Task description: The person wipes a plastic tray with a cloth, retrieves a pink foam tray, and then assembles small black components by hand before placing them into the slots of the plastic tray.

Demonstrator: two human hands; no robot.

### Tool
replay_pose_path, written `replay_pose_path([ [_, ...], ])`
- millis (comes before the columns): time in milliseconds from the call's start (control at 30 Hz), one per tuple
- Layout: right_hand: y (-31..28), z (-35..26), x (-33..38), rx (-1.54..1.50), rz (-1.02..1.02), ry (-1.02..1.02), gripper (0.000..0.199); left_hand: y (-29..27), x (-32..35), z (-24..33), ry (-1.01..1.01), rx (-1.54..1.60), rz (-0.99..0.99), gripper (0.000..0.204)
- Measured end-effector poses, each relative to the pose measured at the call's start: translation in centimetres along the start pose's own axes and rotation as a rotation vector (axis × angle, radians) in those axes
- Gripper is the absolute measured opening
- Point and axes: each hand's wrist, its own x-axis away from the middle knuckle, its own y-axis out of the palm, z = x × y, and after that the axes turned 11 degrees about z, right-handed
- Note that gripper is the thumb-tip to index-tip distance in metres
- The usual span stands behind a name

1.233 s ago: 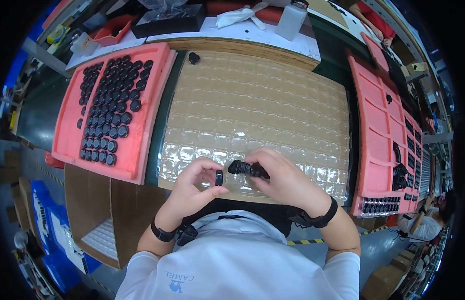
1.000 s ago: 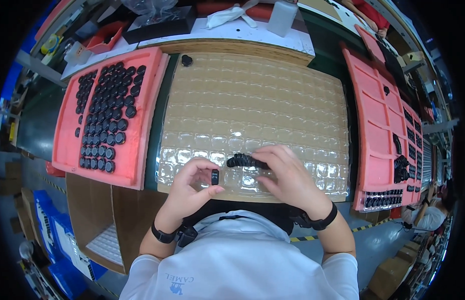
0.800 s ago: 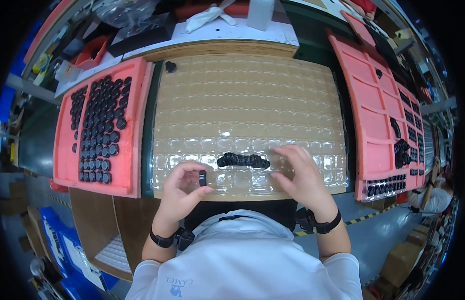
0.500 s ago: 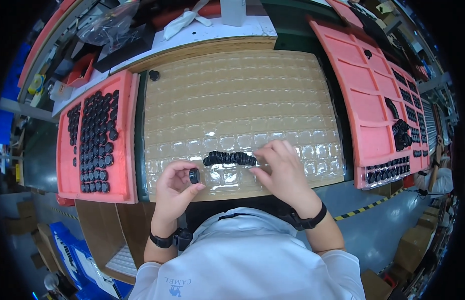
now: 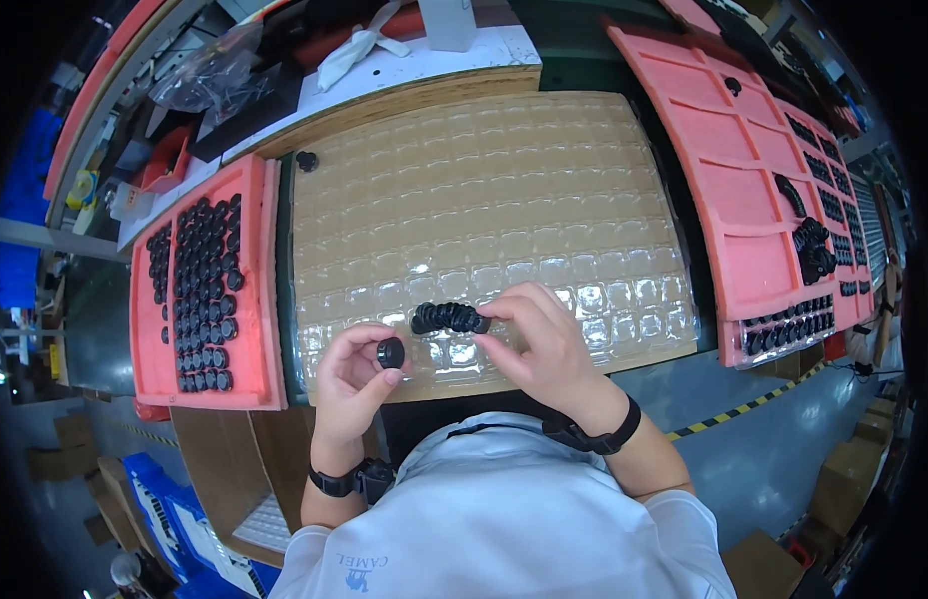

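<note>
My left hand [image 5: 354,377] is closed, with a round black cap-like part [image 5: 390,352] held upright between thumb and fingers. Just right of it, a curved row of thin black ring-like pieces [image 5: 444,317] lies on a clear plastic tray with many shallow pockets [image 5: 484,210]. My right hand [image 5: 544,344] pinches the row's right end between thumb and forefinger. How many pieces it grips is hidden.
On the left stands a pink foam tray [image 5: 259,299] with many round black parts. At right is a larger pink tray [image 5: 733,235] with black pieces in some compartments. A lone black part [image 5: 306,161] sits at the clear tray's far left corner. A white glove [image 5: 354,58] lies behind.
My right hand has moved left and closed on the end of the row, which now looks shorter. My left hand still holds the black cap-like part. The whole view has shifted slightly.
</note>
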Motion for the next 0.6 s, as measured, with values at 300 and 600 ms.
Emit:
replay_pose_path([
  [300,-0.1,0.3,0.3,-0.047,-0.008,0.021,0.029,1.9,-0.7,0.2,-0.065,0.088,-0.057,0.035],
  [600,-1.9,0.8,1.1,-0.097,-0.188,0.342,0.024,4.5,-2.2,-0.4,-0.217,0.103,-0.166,0.037],
])
